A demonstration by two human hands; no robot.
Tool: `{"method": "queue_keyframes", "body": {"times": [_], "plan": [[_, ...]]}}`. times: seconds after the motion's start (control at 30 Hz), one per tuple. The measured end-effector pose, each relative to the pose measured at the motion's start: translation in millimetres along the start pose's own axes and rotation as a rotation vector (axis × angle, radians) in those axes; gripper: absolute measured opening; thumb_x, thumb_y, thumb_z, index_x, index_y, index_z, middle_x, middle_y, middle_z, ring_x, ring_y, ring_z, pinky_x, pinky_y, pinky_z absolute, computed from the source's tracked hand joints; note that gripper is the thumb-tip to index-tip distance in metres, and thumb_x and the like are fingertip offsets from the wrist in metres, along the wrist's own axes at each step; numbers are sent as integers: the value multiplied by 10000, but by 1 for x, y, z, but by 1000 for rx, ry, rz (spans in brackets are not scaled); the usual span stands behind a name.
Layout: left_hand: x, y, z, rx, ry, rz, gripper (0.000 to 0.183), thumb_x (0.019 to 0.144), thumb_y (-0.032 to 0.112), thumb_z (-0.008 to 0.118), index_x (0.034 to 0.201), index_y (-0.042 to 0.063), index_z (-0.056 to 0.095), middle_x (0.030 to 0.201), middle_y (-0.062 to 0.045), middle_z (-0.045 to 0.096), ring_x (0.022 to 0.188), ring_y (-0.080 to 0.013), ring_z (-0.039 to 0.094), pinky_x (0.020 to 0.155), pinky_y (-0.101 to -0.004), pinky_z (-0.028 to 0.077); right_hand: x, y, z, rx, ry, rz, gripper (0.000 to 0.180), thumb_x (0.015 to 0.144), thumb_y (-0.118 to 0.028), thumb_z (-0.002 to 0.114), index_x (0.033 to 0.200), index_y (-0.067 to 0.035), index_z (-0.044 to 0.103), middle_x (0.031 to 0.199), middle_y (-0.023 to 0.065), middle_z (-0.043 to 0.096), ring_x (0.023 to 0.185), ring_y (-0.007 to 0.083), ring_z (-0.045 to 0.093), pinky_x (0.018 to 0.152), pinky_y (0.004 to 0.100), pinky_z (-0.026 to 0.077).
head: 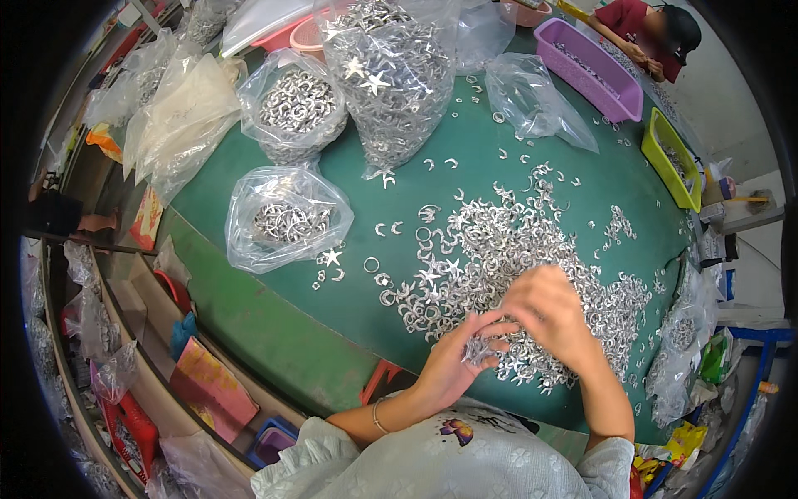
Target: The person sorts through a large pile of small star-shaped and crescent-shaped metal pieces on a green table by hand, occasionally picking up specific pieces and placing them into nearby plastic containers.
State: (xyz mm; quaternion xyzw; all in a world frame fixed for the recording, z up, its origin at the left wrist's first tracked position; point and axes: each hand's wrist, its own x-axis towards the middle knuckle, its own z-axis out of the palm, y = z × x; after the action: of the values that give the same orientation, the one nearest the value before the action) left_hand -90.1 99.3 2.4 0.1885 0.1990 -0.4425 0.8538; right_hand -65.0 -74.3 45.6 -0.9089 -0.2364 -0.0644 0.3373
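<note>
My left hand (458,358) is cupped palm up near the table's front edge, with several small silvery metal pieces (477,349) lying in the palm and under the fingers. Just above it my right hand (545,305) is blurred, its fingertips bent down close to the left fingers; whether it pinches a piece cannot be told. Under and beyond both hands spreads a large heap of silvery metal pieces (517,243), mostly crescents, with rings and stars among them. Left of the heap, a metal star (331,256) and a thin ring (371,265) lie apart on the green table (349,299).
An open clear bag of metal rings (290,221), a bag of crescents (296,106) and a tall bag of stars (399,81) stand at the left and back. A purple basket (589,68) and a lime-green basket (670,159) sit at right. Another person (648,37) works behind.
</note>
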Motion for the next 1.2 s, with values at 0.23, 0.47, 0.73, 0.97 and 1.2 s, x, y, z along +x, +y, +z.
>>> {"method": "queue_keyframes", "body": {"times": [0.23, 0.47, 0.73, 0.97, 1.2], "plan": [[-1, -10, -19, 202, -74, 29, 367, 924, 165, 507, 1251, 3, 468, 1092, -88, 583, 855, -114, 543, 772, -259, 464, 32, 26, 29, 16, 47, 56, 155, 708, -94, 695, 850, -46, 657, 874, 43, 609, 843, 229, 523, 757, 347, 390], [-15, 7, -20, 91, -60, 58, 409, 936, 137, 410, 1320, -4, 397, 1291, -188, 479, 1173, -262, 495, 846, -299, 472, 33, 24, 58, -150, -204, 52, 259, 695, -128, 705, 928, -68, 610, 965, 44, 551, 933, 223, 475, 830, 359, 320], [-25, 10, -22, 123, -76, 150, 448, 928, 136, 427, 1347, 0, 348, 1363, -197, 399, 1229, -296, 445, 939, -373, 436, 36, 20, 61, -150, -148, 100, 195, 691, -99, 706, 845, -56, 595, 842, 50, 539, 878, 236, 478, 822, 361, 313], [-27, 7, -41, 173, -72, 99, 400, 908, 159, 534, 1268, 4, 456, 1059, -90, 583, 995, -185, 561, 769, -274, 511, 22, 23, 45, -202, 55, 63, 106, 704, -82, 684, 724, -66, 581, 744, 32, 556, 779, 225, 501, 771, 383, 333], [-19, 12, -15, -68, 132, 220, 346, 917, 160, 530, 1223, 3, 495, 997, -56, 596, 922, -130, 574, 763, -284, 509, 17, -19, 26, -174, -6, -177, 134, 667, -94, 707, 765, -83, 617, 750, 4, 589, 753, 186, 536, 757, 361, 360]]}}
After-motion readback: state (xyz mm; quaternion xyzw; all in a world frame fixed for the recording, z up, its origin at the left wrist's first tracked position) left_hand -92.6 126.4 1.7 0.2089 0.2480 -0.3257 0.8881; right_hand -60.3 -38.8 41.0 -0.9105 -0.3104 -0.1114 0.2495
